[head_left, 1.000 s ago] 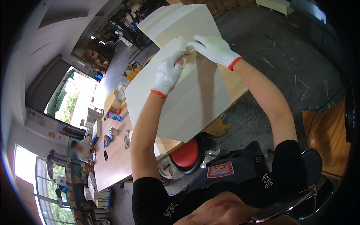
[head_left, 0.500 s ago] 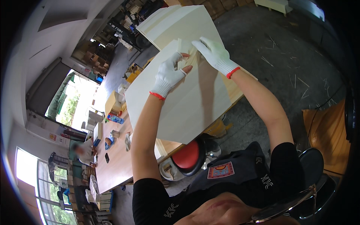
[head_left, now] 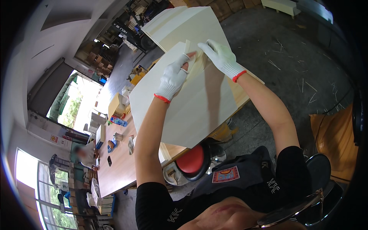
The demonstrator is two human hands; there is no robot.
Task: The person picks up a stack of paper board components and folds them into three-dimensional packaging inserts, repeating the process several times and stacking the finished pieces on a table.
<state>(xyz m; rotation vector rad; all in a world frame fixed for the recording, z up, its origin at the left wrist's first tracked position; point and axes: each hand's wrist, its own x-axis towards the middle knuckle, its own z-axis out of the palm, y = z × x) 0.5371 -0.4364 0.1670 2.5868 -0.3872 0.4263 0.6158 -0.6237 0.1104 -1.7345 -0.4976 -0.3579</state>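
Observation:
A large pale board (head_left: 191, 103) lies flat on the wooden workbench (head_left: 122, 168) in front of me. My left hand (head_left: 174, 74), in a white glove with a red cuff, pinches a thin pale strip (head_left: 187, 46) that stands up from the board's far edge. My right hand (head_left: 220, 57), gloved the same way, rests with spread fingers on the board next to the strip, close to my left fingertips. A second pale board (head_left: 184, 25) lies just beyond both hands.
A red round stool (head_left: 193, 159) stands under the bench near my body. Small bottles and boxes (head_left: 117, 122) litter the bench to the left, where another person (head_left: 86, 153) sits. The concrete floor (head_left: 291, 57) on the right is strewn with thin splinters. An orange panel (head_left: 337, 134) leans at the right.
Both hands have shifted slightly along the board's far edge, and my left hand now pinches a thin strip lifted upright from it.

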